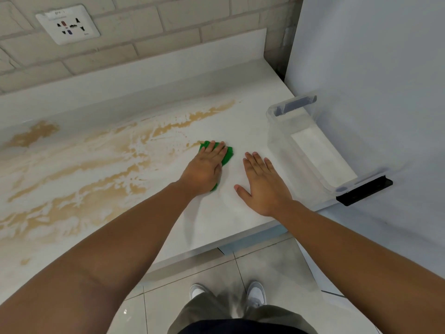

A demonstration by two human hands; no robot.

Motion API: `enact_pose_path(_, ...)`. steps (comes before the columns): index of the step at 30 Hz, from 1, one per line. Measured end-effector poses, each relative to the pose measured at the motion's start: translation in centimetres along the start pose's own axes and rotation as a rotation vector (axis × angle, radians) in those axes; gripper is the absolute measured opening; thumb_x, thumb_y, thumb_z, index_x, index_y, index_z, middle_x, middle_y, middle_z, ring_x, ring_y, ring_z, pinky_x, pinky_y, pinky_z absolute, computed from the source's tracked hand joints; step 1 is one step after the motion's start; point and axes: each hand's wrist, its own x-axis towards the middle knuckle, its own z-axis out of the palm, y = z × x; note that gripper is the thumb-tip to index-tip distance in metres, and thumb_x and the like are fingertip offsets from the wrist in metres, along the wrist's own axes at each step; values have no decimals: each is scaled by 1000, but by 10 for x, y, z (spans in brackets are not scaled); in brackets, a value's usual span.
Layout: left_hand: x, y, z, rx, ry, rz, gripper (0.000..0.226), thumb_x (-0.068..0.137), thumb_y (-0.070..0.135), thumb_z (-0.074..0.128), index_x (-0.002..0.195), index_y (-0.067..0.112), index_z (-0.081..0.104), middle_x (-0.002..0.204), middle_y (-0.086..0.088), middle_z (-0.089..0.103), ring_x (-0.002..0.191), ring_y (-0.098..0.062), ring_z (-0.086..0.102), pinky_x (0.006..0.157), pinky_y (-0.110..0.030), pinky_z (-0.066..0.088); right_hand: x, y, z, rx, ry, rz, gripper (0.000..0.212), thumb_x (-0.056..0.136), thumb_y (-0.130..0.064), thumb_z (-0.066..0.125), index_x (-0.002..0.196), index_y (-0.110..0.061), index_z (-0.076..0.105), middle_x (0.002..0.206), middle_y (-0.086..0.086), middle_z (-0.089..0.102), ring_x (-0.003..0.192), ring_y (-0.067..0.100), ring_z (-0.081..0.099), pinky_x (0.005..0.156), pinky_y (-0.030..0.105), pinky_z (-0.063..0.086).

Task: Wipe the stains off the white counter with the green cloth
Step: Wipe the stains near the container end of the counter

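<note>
The white counter point(240, 126) carries wide tan-brown smears point(101, 160) across its left and middle, with a streak running up toward the back right. My left hand point(204, 168) lies flat on the green cloth point(228, 155), pressing it onto the counter at the right edge of the stains; most of the cloth is hidden under the palm. My right hand point(263, 183) rests flat on the bare counter just right of the cloth, fingers spread, holding nothing.
A clear plastic container point(310, 145) with black clip handles stands at the counter's right end, against a tall white appliance point(375, 80). A wall socket point(68, 24) sits on the tiled wall behind. The counter's front edge runs just behind my wrists, above the tiled floor.
</note>
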Motion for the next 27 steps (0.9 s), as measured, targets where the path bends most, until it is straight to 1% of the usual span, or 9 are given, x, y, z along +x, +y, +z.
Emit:
enact_pose_path(5,-42,3,4,-46,-36,223,53,99,18,31,150,9,32,159,-5,25,150,-22,11,123,-35,4,-1,-1,0,46,38,0,84,94,-60,19,155,-3,13,164,14,7,152,24,0,123,39,3)
enact_pose_path(8,-76,4,0,-50,-59,294,51,101,15,34,151,10,31,160,-5,25,151,-21,10,123,-39,6,-3,-5,-1,69,79,8,82,94,-57,23,153,-1,21,162,16,14,151,27,5,123,41,6)
enact_pose_path(10,-98,-2,-2,-48,-68,301,51,101,15,36,152,11,29,161,-3,22,151,-20,8,123,-38,6,-8,-6,1,96,111,30,77,95,-53,27,151,1,25,161,17,19,151,28,9,123,41,9)
enact_pose_path(13,-109,-17,-8,-45,-69,239,52,103,23,31,153,12,25,162,-1,17,151,-17,4,123,-38,5,-20,-10,4,128,133,79,72,96,-47,29,151,-1,28,160,16,22,150,28,13,123,41,12)
enact_pose_path(16,-85,-25,-10,-20,-40,74,57,101,33,19,155,15,18,163,1,10,151,-15,-3,123,-41,6,-39,-14,5,83,134,141,70,97,-50,24,151,-4,28,161,13,20,150,27,12,122,43,14)
enact_pose_path(19,-45,-20,-9,-18,-11,-76,60,98,32,18,154,11,20,163,-2,12,151,-20,0,123,-37,0,-58,-15,6,30,119,222,72,98,-52,17,151,-5,28,162,14,18,151,28,9,122,48,14)
enact_pose_path(23,3,-6,-5,30,-34,-65,61,96,29,21,154,8,20,162,-7,14,150,-28,5,123,-40,2,-84,-14,16,15,110,188,71,102,-51,6,153,-4,22,163,12,14,151,25,4,122,44,10)
enact_pose_path(25,23,2,-1,50,-54,-41,57,100,25,24,154,9,18,163,-6,13,150,-27,5,123,-41,2,-94,-13,20,14,122,175,68,103,-49,9,153,-4,19,163,12,12,152,24,2,120,42,9)
enact_pose_path(27,39,12,3,47,-58,2,56,101,23,26,155,11,17,163,-5,11,151,-25,3,123,-40,2,-103,-13,23,22,139,171,65,105,-46,17,154,-4,16,164,12,9,152,23,0,121,42,10)
